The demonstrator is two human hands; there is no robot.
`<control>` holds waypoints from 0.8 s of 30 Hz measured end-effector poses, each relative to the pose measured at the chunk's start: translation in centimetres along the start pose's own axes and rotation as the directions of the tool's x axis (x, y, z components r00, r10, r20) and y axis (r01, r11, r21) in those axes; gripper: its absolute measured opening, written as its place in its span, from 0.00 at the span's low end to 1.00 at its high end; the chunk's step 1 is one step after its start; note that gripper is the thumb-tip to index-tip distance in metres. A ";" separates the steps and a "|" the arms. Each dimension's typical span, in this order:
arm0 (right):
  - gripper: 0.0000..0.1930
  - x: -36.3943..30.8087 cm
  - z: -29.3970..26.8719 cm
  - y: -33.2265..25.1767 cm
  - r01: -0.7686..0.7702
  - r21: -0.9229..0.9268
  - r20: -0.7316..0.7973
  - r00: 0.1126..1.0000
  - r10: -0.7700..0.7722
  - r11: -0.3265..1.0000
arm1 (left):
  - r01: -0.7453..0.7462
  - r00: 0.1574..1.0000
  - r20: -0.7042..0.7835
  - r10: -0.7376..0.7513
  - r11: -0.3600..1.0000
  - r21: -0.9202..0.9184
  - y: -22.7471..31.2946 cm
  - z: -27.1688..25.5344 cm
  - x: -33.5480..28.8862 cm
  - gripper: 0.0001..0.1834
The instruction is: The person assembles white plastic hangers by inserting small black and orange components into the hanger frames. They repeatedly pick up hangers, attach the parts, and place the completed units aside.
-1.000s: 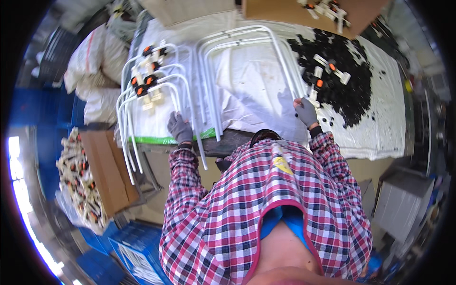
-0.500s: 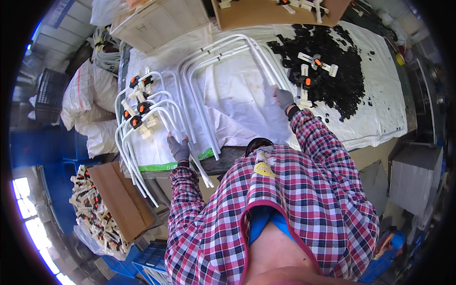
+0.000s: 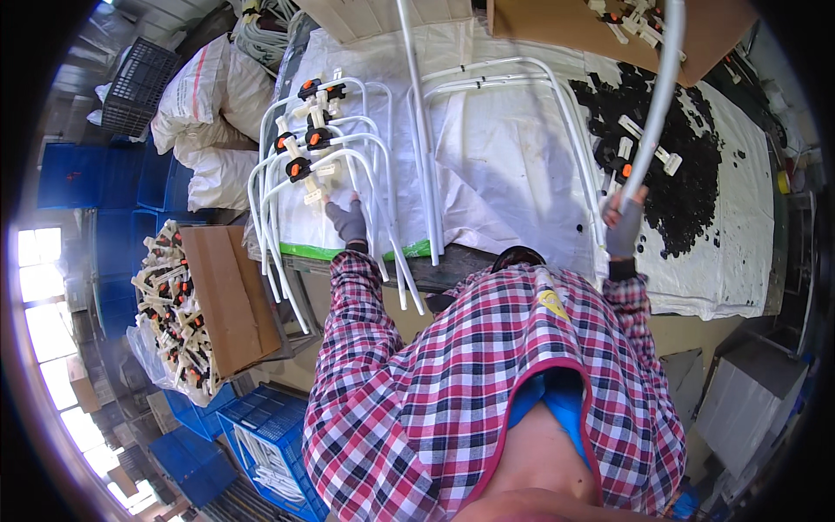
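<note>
My right hand [image 3: 624, 224], in a grey fingerless glove, is closed around one leg of a white bent tube [image 3: 654, 122]. That tube is lifted toward the camera, its bend beyond the upper edge of the view. My left hand [image 3: 350, 223], gloved alike, has its fingers apart beside a cluster of white bent tubes [image 3: 376, 174]; whether it touches one is unclear. Black and cream clamps with orange knobs [image 3: 318, 137] sit on that cluster. Between my hands, more U-shaped white tubes [image 3: 513, 78] with small black bands lie on the sheet.
Black small parts [image 3: 687, 191] are heaped at the right, with two cream clamp pieces [image 3: 651, 146] on top. A cardboard box [image 3: 557, 19] stands at the back. At the left are a carton of clamps [image 3: 228, 300], white sacks [image 3: 204, 96] and a blue crate [image 3: 261, 435].
My right hand has moved right and raised one tube off the sheet. My left hand has shifted slightly among the tubes, and the whole view has turned.
</note>
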State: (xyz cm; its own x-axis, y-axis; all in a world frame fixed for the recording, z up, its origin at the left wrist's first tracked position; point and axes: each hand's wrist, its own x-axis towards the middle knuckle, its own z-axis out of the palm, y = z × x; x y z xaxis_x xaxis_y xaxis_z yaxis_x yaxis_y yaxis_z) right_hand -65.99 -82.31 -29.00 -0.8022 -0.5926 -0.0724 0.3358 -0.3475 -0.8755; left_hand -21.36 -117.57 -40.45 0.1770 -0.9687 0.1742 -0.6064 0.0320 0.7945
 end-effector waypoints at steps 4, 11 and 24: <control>0.33 -2.4 -4.0 -3.7 0.076 0.050 0.068 0.995 -0.080 0.996 | 0.286 0.939 -0.158 -0.307 0.948 -0.141 -0.9 -1.6 7.9 0.54; 0.30 -6.9 -6.8 -2.2 -0.098 -0.795 -0.333 0.895 -0.296 0.599 | 0.367 0.902 -0.105 -0.418 0.873 -0.322 -1.2 1.1 18.5 0.61; 0.30 -12.5 -9.3 0.9 -0.507 -0.828 -0.560 0.732 -0.386 0.240 | 0.246 0.969 0.027 -0.245 0.969 -0.026 3.5 7.4 18.7 0.66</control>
State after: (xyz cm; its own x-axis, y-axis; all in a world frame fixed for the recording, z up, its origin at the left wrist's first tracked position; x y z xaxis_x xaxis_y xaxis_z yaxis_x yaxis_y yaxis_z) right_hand -60.23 -68.42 -33.31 -0.9941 0.1074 0.0175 0.0785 0.8186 -0.5689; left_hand -25.93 -137.35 -38.74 0.2990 -0.9534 -0.0417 -0.5242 -0.2006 0.8276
